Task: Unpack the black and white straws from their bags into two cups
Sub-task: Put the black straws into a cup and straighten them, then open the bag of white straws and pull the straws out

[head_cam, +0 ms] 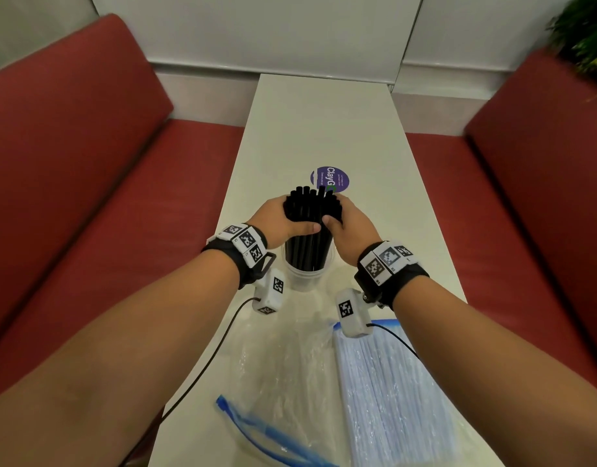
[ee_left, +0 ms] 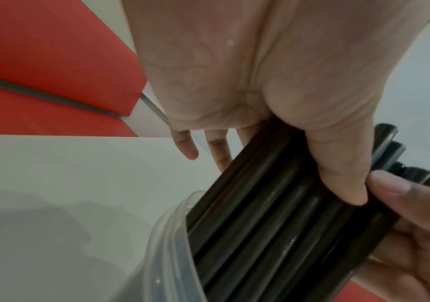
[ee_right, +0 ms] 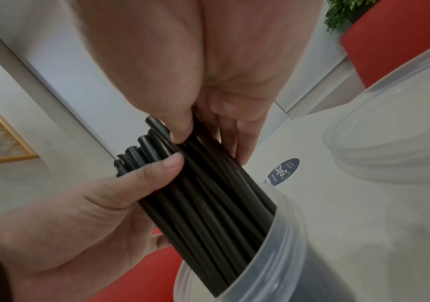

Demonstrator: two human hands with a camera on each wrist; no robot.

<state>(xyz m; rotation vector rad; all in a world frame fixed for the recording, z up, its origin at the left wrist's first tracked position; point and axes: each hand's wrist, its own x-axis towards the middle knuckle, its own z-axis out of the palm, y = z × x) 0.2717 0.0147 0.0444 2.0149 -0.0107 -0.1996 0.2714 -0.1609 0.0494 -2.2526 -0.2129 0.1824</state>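
Standing in a clear plastic cup (head_cam: 307, 276) near the middle of the white tabletop (head_cam: 324, 129), a bundle of black plastic straws (head_cam: 310, 214) is gripped by both hands, the left hand (head_cam: 283, 220) and right hand (head_cam: 351, 227) curling around its upper part. A second clear cup (ee_right: 389, 130) sits just beside. Toward the near edge lie 1 empty clear zip bag (head_cam: 283, 382) and 1 zip bag of white straws (head_cam: 391, 392).
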